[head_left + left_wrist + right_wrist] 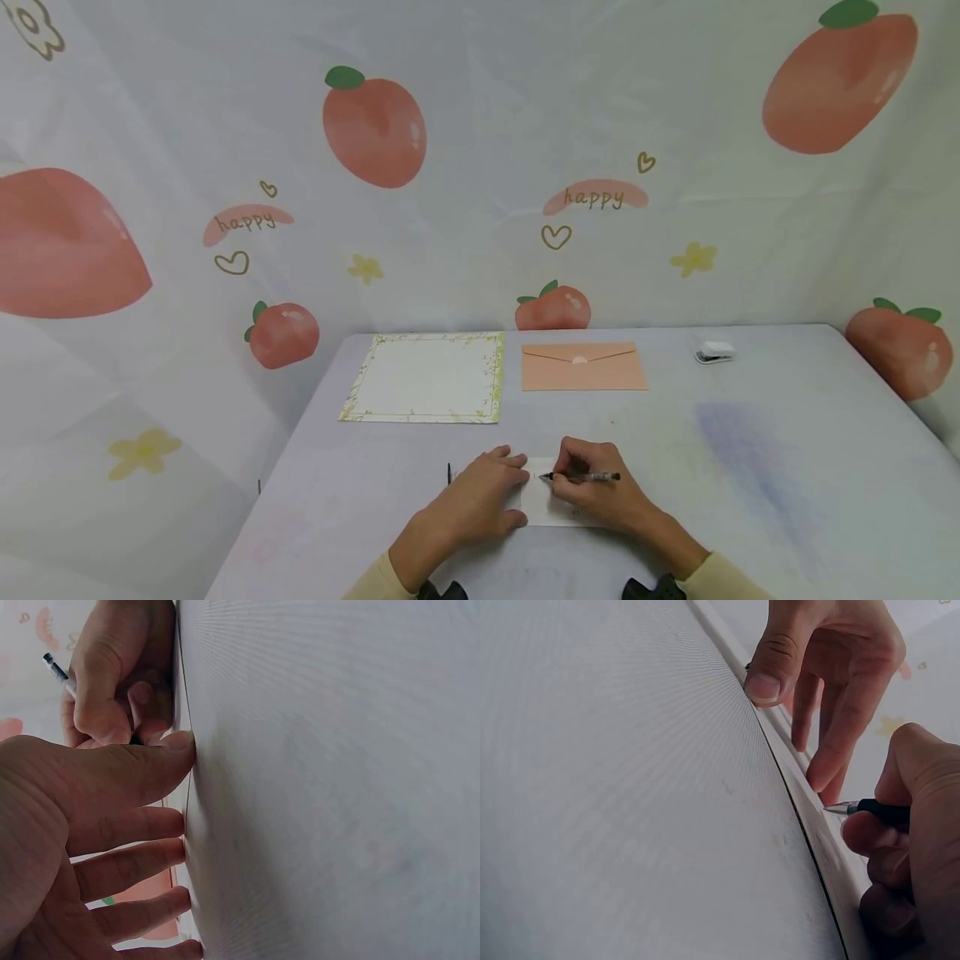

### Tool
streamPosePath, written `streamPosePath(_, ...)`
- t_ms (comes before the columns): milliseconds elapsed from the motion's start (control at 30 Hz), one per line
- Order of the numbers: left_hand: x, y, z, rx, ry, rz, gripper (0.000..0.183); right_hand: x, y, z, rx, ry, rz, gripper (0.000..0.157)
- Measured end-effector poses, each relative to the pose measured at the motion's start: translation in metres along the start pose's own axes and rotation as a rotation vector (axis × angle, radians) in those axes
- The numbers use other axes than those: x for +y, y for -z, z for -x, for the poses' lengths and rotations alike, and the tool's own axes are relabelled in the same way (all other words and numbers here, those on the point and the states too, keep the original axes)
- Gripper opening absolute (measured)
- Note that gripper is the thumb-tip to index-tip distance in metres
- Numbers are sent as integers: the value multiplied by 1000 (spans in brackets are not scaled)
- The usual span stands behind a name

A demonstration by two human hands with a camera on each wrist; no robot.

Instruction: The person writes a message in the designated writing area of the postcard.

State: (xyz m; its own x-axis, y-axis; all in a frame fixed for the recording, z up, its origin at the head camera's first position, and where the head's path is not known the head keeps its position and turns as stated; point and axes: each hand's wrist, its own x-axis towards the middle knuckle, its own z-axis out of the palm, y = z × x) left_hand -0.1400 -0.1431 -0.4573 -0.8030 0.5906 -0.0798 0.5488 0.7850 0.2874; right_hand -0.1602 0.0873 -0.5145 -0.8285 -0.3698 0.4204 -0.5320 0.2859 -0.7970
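Pinching the pen [604, 477], long axis parallel to the desk's [847, 483] far edge, the right hand [602, 493] points it toward the left edge; the left hand [487, 493], fingers extended, touches the paper [542, 508] beneath.

Can't read the tiny marks [535, 476] on the white paper [542, 510], partly hidden by left fingers [512, 476] and right fingers [566, 490]. Can't identify the tiny dark object [449, 473]. Can't see the rear of the pen [871, 807] in the right wrist view, nor the cropped sleeves [723, 579] in full.
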Motion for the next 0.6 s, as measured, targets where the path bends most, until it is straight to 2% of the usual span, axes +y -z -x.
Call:
streamPosePath(167, 0, 0, 1, 3, -9, -1, 52, 0, 0, 0, -2, 20, -2, 31)
streamPosePath(600, 0, -2, -1, -20, 26, 6, 51, -1, 1, 1, 2, 25, -15, 32)
